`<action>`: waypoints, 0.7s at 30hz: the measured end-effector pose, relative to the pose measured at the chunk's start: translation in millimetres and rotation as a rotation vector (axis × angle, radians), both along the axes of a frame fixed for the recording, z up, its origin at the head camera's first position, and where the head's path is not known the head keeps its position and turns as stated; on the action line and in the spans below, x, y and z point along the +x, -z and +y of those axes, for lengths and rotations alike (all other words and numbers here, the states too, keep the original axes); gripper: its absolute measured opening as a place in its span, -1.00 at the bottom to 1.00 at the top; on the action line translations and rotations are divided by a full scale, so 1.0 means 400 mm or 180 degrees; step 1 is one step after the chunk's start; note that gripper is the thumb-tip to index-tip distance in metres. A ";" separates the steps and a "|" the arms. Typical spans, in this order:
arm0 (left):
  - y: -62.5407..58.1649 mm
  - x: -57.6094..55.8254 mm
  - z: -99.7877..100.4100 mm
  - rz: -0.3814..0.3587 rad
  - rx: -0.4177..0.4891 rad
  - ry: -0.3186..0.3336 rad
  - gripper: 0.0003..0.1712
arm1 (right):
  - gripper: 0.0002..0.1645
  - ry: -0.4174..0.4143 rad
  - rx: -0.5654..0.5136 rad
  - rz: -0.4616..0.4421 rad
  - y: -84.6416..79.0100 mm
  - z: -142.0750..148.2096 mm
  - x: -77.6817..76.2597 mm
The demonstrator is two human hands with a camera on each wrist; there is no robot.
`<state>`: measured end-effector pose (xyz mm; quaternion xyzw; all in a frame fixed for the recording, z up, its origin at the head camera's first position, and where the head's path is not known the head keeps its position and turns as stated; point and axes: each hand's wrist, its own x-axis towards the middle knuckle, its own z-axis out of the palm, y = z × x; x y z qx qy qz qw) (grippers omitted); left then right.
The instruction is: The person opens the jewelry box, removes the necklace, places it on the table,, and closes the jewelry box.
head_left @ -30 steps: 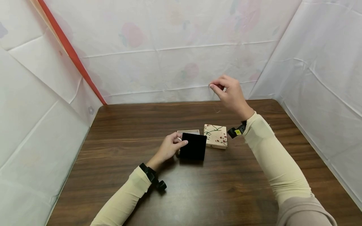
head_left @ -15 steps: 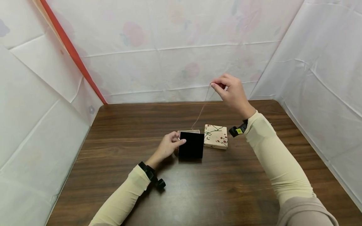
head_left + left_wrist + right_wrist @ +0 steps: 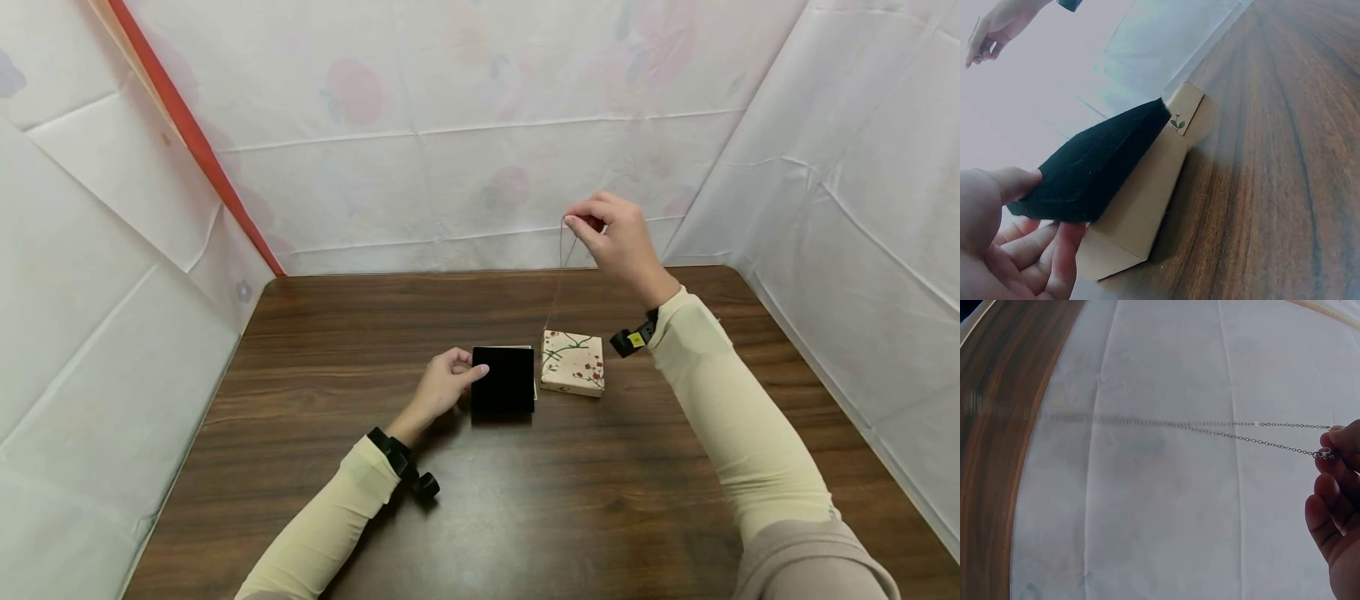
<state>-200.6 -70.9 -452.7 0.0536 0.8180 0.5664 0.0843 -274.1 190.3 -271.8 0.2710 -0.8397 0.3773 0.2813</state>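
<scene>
My left hand [image 3: 441, 387] pinches a black velvety foam pad [image 3: 504, 382] by its left edge. In the left wrist view, the thumb lies on the pad's top and fingers are beneath it. The pad sits tilted above an open tan box base [image 3: 1147, 200], hiding most of it from the head view. High above the table, my right hand [image 3: 619, 243] pinches a thin chain necklace [image 3: 1235, 434] near its clasp. Two strands hang from the fingertips and converge lower down. The necklace's lower end is blurred in the right wrist view.
A cream box lid [image 3: 572, 363] printed with red blossoms and green branches lies just right of the box base. Both are on a dark wood table [image 3: 337, 333]. White patterned sheets [image 3: 337, 192] enclose the back and sides, with a red strip at left.
The black pad has shifted slightly left and tilted flatter over the box base. The hanging necklace has swung, first leftward, then back toward the right. My right hand has risen slightly.
</scene>
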 end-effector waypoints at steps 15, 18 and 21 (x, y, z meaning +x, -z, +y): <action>-0.009 -0.002 -0.011 -0.0013 -0.0315 -0.0187 -0.65 | -0.80 0.0093 0.0146 -0.0167 0.016 -0.006 -0.051; -0.011 -0.004 -0.020 -0.0027 -0.0337 -0.0218 -0.65 | -0.79 0.0121 0.0178 -0.0182 0.016 -0.008 -0.064; -0.010 -0.005 -0.032 -0.0049 -0.0357 -0.0265 -0.66 | -0.78 0.0148 0.0263 -0.0182 0.022 -0.010 -0.080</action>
